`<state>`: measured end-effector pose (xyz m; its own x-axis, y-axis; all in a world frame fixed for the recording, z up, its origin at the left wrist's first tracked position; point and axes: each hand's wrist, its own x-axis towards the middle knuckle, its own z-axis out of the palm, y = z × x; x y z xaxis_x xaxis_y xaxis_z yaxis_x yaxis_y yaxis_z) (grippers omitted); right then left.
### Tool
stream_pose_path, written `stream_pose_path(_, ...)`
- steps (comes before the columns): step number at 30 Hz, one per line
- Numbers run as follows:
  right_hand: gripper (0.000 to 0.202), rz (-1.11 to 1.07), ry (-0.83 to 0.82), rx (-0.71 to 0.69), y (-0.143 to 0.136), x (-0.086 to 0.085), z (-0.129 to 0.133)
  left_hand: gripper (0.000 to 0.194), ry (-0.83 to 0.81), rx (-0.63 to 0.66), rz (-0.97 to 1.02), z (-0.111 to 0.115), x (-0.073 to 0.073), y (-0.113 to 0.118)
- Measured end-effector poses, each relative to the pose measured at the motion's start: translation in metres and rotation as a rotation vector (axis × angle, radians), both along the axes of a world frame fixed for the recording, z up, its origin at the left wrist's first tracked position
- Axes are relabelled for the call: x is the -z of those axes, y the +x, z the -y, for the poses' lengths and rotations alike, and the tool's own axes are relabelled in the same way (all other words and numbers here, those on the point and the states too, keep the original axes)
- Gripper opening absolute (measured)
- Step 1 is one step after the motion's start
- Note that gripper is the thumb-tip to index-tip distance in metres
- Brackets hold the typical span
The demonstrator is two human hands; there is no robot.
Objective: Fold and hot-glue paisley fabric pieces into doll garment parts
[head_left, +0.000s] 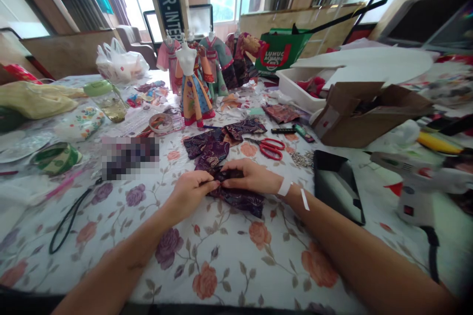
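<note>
Dark purple patterned fabric (240, 199) lies on the flowered tablecloth, partly under both hands. My left hand (194, 189) pinches its edge between thumb and forefinger. Close against it, my right hand (247, 175) pinches the same cloth, its fingers curled over a fold. Which exact seam or edge they grip is hidden by the fingertips. Further pieces of the purple fabric (246, 129) spread out just beyond the hands. Red-handled scissors (271, 147) rest to the right of them. White strips of tape (284, 186) stick to my right wrist and forearm.
Small dress forms in robes (197, 93) stand at the back centre. To the right are a cardboard box (343, 113), a black tray (338, 184) and a glue gun (414, 182). A green tape roll (55, 158), a lidded jar (105, 101) and a black cord loop (72, 219) lie left.
</note>
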<state>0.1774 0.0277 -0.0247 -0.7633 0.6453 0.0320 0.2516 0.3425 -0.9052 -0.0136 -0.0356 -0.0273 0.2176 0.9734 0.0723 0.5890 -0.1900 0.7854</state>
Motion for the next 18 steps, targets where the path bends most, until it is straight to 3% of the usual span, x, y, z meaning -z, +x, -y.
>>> stream_pose_path(4,0.029,-0.238,-0.069,0.378,0.004,-0.001,-0.001,0.030,0.057,-0.181,0.107,-0.001,0.002,-0.001)
stream_pose_path(7,0.028,-0.337,0.072,0.760,0.013,-0.006,0.001,0.036,0.046,-0.277,0.166,-0.001,0.001,0.000)
stream_pose_path(9,0.035,-0.286,0.202,0.904,0.019,-0.009,0.007,0.038,0.066,-0.301,0.183,0.001,0.000,0.002)
stream_pose_path(15,0.044,-0.141,0.239,0.798,0.026,-0.016,0.042,0.037,0.102,-0.288,0.223,0.007,-0.001,0.009)
stream_pose_path(18,0.033,-0.204,0.306,0.937,0.027,-0.017,0.056,0.037,0.115,-0.298,0.205,0.008,-0.002,0.009)
